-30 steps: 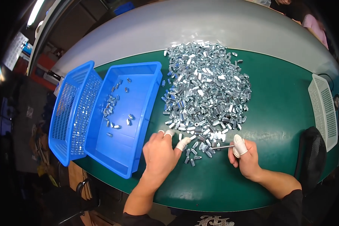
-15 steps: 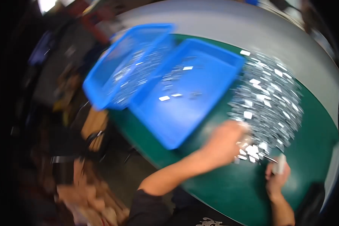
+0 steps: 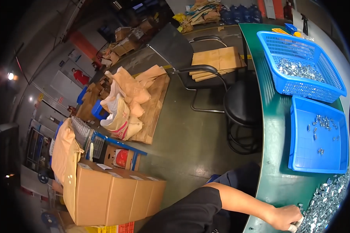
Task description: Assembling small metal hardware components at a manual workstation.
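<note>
My left hand [image 3: 286, 217] is at the lower right, at the near edge of a heap of small shiny metal pieces [image 3: 324, 202] on the green tabletop [image 3: 278, 163]. Its fingers are curled closed, and something whitish [image 3: 296, 224] shows at the fingertips; whether it is held or a finger covering is unclear. Beyond the heap lies a shallow blue tray [image 3: 299, 155] with a few loose metal pieces in it. Farther off, a blue perforated basket [image 3: 305, 87] holds many more. My right hand is out of the picture.
Left of the table stand a black stool [image 3: 243, 103] and a chair with flat cardboard [image 3: 217, 62] on it. Large cartons [image 3: 116, 196] are at the lower left, and paper sacks [image 3: 130, 93] rest on a wooden pallet [image 3: 155, 112]. A person in red [image 3: 80, 77] is far back.
The view has swung left, so the tray, basket and heap now sit at the right side. My right hand, which held a white-handled tool, has left the picture. My left hand stays by the heap.
</note>
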### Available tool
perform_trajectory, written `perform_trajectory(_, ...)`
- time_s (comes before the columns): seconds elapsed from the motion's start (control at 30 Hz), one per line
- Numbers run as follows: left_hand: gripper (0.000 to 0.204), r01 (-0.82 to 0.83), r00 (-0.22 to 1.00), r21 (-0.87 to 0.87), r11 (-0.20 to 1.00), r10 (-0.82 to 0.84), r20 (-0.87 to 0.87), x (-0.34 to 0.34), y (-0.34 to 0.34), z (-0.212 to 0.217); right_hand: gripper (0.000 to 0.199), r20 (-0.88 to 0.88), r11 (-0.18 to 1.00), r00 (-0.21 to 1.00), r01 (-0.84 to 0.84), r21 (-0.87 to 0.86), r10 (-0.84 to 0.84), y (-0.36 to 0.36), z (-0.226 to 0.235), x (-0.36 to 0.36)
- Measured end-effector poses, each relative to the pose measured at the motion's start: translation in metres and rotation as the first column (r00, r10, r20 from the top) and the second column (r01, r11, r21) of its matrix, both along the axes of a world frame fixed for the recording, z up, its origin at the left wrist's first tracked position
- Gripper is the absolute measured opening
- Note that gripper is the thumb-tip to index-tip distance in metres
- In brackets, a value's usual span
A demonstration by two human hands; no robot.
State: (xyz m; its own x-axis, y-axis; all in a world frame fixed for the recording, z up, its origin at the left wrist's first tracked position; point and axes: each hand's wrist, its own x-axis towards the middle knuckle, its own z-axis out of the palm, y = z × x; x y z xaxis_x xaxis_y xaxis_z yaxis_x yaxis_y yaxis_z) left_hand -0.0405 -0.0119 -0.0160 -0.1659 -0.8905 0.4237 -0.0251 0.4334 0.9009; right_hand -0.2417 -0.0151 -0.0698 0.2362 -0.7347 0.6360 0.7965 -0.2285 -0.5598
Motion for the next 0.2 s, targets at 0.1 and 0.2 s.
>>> perform_trajectory(0.1,0.026,0.061,0.996,-0.028,0.998,-0.059,0.064,-0.004,-0.002,-0.008,0.037,-0.076,0.934,0.969,0.206,-0.292,-0.237,0.004,0.016,0.007)
perform_trajectory(0.2,0.011,0.259,0.959,0.244,0.935,-0.28,0.055,0.005,-0.003,-0.004,0.034,-0.927,0.744,0.181,0.654,-0.137,-0.329,0.032,0.061,0.02)
